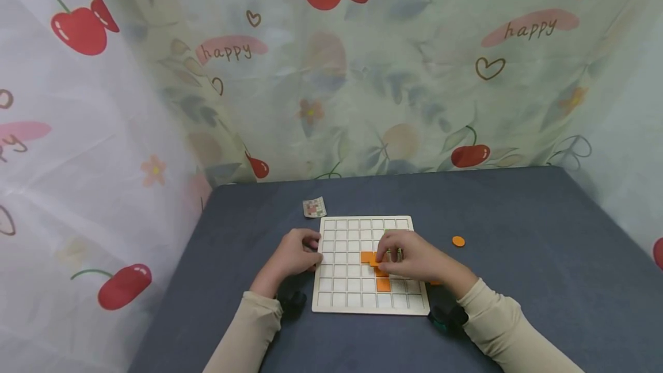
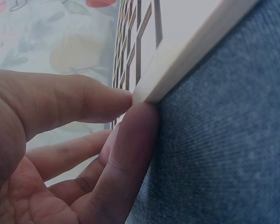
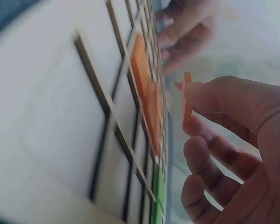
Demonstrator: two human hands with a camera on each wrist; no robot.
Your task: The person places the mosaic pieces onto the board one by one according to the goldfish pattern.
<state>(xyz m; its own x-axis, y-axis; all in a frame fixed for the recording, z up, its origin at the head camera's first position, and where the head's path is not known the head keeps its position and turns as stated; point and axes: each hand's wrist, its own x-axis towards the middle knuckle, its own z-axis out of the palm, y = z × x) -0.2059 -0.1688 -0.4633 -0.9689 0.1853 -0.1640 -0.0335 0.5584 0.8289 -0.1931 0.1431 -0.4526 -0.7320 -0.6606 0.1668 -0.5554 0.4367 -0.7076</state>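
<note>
A pale wooden grid board [image 1: 340,302] lies on the dark table in the head view. My left hand [image 1: 294,255] pinches its left edge, thumb on the top side and a finger at the side near the cloth, as the left wrist view shows. Over the middle of the board, my right hand [image 1: 409,255] pinches a small flat orange tile [image 3: 186,111] between thumb and index finger. Beneath it, several orange tiles [image 1: 383,285] sit in the board's cells. A green tile [image 3: 159,191] shows in the right wrist view, largely hidden by the hand in the head view.
A small card with a coloured grid pattern [image 1: 314,208] lies behind the board's left corner. To the right of the board is an orange round piece [image 1: 458,241]. Another orange piece [image 1: 435,282] peeks out beneath the right wrist. Printed curtains [image 1: 362,102] surround the table [image 1: 533,258].
</note>
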